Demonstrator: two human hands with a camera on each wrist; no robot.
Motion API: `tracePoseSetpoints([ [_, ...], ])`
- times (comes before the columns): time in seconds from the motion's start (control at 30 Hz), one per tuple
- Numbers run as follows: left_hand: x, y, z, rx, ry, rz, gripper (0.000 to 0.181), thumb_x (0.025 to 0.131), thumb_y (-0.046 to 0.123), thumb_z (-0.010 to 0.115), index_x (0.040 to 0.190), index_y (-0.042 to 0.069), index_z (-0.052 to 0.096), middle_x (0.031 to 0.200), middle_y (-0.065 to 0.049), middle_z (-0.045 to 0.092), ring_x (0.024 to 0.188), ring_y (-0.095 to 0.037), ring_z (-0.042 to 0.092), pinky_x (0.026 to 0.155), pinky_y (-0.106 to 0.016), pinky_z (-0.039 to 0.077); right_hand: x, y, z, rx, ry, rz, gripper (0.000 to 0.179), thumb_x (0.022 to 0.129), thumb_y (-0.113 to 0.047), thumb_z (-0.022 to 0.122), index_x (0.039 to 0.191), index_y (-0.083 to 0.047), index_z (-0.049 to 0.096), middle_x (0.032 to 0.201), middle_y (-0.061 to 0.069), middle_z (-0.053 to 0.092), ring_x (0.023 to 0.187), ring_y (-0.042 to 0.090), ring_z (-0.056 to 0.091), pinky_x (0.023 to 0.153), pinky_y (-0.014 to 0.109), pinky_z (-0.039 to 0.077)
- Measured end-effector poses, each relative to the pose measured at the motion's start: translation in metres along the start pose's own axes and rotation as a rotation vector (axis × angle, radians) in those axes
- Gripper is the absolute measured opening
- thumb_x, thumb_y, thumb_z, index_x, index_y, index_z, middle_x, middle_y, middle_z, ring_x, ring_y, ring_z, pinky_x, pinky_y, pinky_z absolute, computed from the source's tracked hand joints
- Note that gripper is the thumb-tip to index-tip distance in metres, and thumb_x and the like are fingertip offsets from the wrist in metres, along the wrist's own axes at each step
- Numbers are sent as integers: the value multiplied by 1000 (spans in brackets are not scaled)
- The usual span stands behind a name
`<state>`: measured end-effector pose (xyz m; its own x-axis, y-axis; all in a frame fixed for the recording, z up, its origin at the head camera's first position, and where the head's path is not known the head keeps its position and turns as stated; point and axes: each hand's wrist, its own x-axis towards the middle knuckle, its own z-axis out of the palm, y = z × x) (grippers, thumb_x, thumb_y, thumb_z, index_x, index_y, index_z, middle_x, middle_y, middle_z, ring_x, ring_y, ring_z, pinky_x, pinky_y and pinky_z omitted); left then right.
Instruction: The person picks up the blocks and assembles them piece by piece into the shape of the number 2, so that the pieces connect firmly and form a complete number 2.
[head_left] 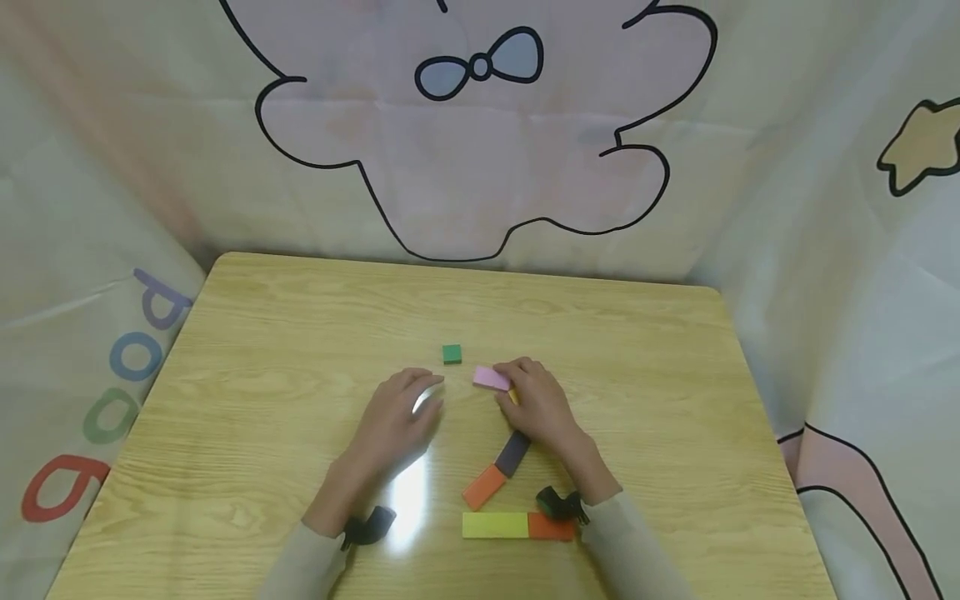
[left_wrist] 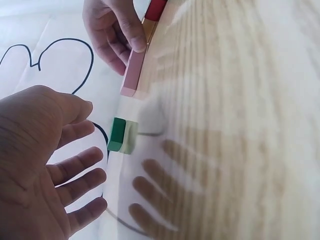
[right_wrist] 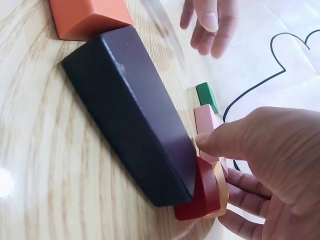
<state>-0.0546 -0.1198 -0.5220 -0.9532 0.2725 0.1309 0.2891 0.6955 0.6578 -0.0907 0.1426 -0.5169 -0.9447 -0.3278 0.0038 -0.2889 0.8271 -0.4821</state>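
Observation:
My right hand pinches a pink wooden block at its right end, thumb on the near side and fingers behind. In the right wrist view, a yellow-orange block and a red block line up beyond that end, partly covered by the hand. A dark purple block follows, then an orange block. To the pink block's left stands a small green block, with a gap between them. My left hand hovers nearby, fingers loosely spread and holding nothing.
Closer to me, a yellow-green block and an orange-red block lie end to end, the latter near my right wrist's camera. The wooden table meets a printed cloth backdrop at its far edge.

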Motion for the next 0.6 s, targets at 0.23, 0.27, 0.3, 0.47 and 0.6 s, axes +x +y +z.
tracePoseSetpoints([
  [0.23,22,0,-3,4,-15,-15,40,107,32,61,143,15,64,142,-6,65,132,-30,61,112,-52,50,-1,3,-2,28,1,5,48,97,-18,74,142,-8,65,128,14,69,107,28,64,90,46,55],
  [0.27,25,0,-4,4,-16,-20,41,107,33,61,144,15,64,142,-7,65,132,-30,60,112,-52,50,-2,3,-3,36,-2,9,50,97,-18,74,144,-8,63,129,14,68,109,29,64,92,46,55],
  [0.3,28,0,-5,6,-18,-18,42,107,33,61,144,14,63,141,-8,65,131,-31,61,111,-52,50,-2,3,-3,43,-3,14,52,97,-18,74,145,-8,62,130,14,68,108,28,63,92,46,55],
  [0.47,38,-1,-5,43,-33,4,40,106,28,63,142,11,64,140,-10,66,130,-33,63,112,-54,51,-8,0,-7,55,-11,26,57,96,-20,77,148,-8,59,134,15,66,114,30,62,97,47,54],
  [0.6,47,0,-6,66,-55,40,37,107,23,61,141,10,64,140,-9,67,130,-32,64,113,-54,51,-12,-2,-15,52,0,21,56,95,-20,77,148,-10,60,135,14,64,122,32,62,104,50,54],
])
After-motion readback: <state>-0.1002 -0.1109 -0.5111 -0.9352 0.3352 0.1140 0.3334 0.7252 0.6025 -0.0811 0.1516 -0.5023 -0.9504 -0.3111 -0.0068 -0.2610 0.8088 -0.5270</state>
